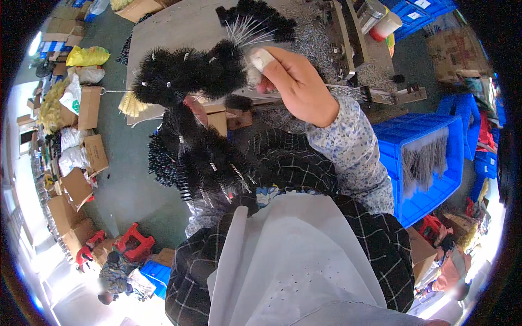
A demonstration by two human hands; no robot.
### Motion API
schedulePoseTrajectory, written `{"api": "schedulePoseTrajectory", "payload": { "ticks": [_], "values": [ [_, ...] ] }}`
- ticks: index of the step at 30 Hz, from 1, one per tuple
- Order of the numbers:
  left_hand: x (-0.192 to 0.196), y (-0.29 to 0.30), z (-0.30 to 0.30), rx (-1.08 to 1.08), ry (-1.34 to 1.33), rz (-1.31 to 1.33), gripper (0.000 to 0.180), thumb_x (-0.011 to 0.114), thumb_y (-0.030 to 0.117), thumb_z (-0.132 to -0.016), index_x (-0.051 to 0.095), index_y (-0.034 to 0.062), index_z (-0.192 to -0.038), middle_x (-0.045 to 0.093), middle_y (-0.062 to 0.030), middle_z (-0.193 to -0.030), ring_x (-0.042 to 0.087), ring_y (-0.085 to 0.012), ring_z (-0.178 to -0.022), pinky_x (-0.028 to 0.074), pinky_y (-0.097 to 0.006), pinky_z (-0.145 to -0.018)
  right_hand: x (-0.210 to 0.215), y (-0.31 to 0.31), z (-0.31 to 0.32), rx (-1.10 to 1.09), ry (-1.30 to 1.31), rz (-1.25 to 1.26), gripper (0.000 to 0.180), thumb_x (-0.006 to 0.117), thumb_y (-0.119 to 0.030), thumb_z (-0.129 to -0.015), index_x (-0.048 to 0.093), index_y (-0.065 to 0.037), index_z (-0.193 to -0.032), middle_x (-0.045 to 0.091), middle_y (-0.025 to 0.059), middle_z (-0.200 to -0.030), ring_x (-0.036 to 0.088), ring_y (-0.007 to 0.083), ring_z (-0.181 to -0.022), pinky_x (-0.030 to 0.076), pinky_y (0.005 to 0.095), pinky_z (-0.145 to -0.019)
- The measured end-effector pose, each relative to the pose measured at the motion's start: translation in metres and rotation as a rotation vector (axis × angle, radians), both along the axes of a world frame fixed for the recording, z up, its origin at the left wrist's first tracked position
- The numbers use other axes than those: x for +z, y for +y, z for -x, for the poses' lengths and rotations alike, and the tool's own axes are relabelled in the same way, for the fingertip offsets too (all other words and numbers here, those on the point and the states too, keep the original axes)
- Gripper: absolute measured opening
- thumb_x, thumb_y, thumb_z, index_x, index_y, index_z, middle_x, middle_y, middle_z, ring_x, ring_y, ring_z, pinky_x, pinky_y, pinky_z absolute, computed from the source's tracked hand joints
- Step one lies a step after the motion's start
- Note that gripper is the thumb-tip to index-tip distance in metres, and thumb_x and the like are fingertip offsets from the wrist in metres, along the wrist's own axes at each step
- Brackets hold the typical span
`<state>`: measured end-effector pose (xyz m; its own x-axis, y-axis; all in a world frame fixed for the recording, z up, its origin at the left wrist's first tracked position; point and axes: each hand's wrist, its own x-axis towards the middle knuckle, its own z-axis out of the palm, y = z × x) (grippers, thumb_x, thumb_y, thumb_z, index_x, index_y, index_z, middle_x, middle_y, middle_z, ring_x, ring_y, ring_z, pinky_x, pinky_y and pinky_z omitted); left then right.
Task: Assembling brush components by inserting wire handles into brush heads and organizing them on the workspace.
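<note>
A bunch of black wire brushes (187, 68) with round bristle heads and pale metal tips fills the space above my left forearm. My left hand (197, 110) is mostly behind the bristles; a little of it shows between them, closed round the bunch. My right hand (298, 86) comes in from the right, with white wrapping on its fingers. Its thumb and fingers pinch together at the right end of a black brush head; the exact grip point is hidden. More black brushes with bare wire stems (247, 31) lie on the worktable (179, 30) beyond.
Metal bits cover the table's right part, beside a metal rail (348, 41). To my right stands a blue crate (399, 157) with a bundle of thin wires (424, 160). Cardboard boxes (95, 152) and bags line the left; a red stool (134, 243) stands lower left.
</note>
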<state>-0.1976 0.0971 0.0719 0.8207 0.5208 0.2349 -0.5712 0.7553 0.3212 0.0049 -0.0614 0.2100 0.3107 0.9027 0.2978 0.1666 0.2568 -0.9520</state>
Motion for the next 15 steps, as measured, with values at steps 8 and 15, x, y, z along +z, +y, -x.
{"api": "schedulePoseTrajectory", "payload": {
  "ticks": [8,15],
  "values": [
    [-0.049,0.059,0.023,-0.092,-0.232,0.187,0.042,0.047,0.036,-0.081,0.046,0.0058,-0.109,0.050,-0.0095,-0.109,0.047,-0.0221,-0.101,0.040,-0.033,-0.087,-0.006,0.013,0.020,0.151,0.576,0.000,0.027,0.040,-0.026,-0.087,0.049,-0.003,-0.077,0.050,0.0017,-0.065,0.048,0.0067,-0.059,0.038,0.0218,-0.055],
    [-0.090,0.091,0.049,-0.145,-0.439,0.391,0.035,0.049,0.034,-0.081,0.051,0.0077,-0.104,0.053,-0.0081,-0.104,0.050,-0.0207,-0.098,0.042,-0.032,-0.085,0.000,-0.009,0.000,-0.446,-0.809,-0.340,0.016,0.060,-0.018,-0.068,0.051,-0.008,-0.077,0.053,0.0056,-0.067,0.051,0.0262,-0.063,0.038,0.0349,-0.058]
  ]
}}
